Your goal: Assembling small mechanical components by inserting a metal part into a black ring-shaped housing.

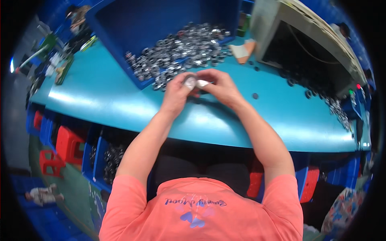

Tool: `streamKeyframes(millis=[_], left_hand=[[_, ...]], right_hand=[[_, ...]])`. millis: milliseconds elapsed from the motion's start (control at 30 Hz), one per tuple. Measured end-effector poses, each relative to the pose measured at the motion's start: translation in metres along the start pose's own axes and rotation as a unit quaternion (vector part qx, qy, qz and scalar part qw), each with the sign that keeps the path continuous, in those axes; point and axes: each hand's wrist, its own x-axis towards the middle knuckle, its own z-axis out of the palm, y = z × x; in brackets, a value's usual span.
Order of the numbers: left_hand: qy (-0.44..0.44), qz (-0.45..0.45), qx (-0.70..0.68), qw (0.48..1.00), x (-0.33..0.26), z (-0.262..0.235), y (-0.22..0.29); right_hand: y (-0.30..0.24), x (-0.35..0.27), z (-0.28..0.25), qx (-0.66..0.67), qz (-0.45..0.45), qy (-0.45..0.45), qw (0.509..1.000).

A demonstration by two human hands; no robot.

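Note:
Over the table, in front of the blue bin, my two hands meet. My left hand (176, 95) is closed round a small round part (189, 82) with a dark rim and a pale, shiny face. From the other side my right hand (222, 87) bends in, its fingers curled against the same part. Something white (202, 83) shows at its thumb tip; whether it is a finger cover or a held piece, I cannot tell. Close beyond my hands, many shiny silver ring-like parts (177, 50) spill from the tipped bin onto the table.
The blue bin (116, 50) lies open toward me on the turquoise table (96, 94). At the right stands a pale box-like housing (267, 30) with a dark opening and black round pieces (290, 82) before it. An orange-and-white card (243, 51) lies between them. Red stools (68, 144) stand at lower left.

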Motion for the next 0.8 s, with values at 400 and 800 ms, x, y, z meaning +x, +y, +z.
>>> streamKeyframes(millis=[400,800], left_hand=[[-0.002,-0.008,0.022,1.0,0.013,-0.018,-0.025],[0.03,-0.014,0.055,0.998,0.013,-0.038,-0.029]], right_hand=[[0.044,0.02,0.002,-0.059,-0.07,0.066,0.994],[0.035,0.009,0.017,0.027,-0.011,0.047,0.998]])
